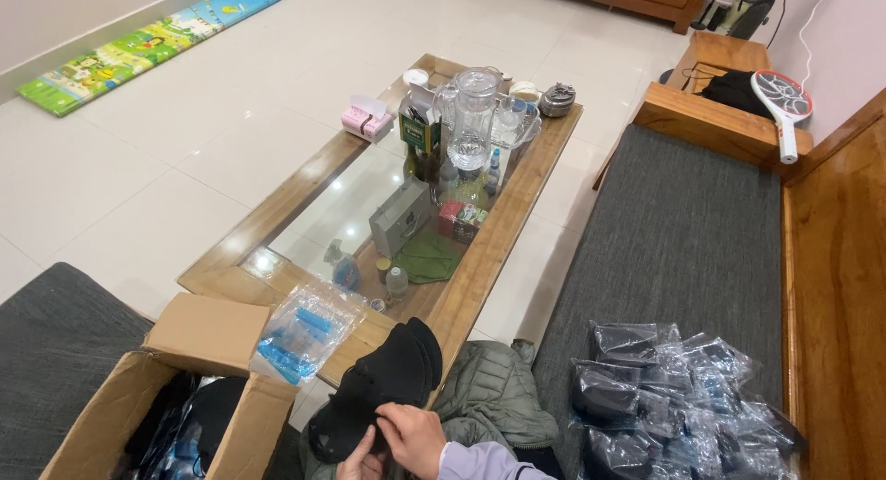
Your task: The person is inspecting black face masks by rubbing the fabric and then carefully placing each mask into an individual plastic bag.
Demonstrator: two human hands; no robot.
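We had a stack of black caps (383,383) on our lap, right hand (413,436) and left hand (358,462) both gripping the lowest; bagged caps (678,402) were heaped on the sofa (683,231); the cardboard box (129,406) looked far from empty, plenty left.

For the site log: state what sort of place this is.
Most likely a home living room used for packing. A wooden sofa bench faces a glass-topped coffee table, a child's play mat lies by the wall, and both hands handle a black cap.
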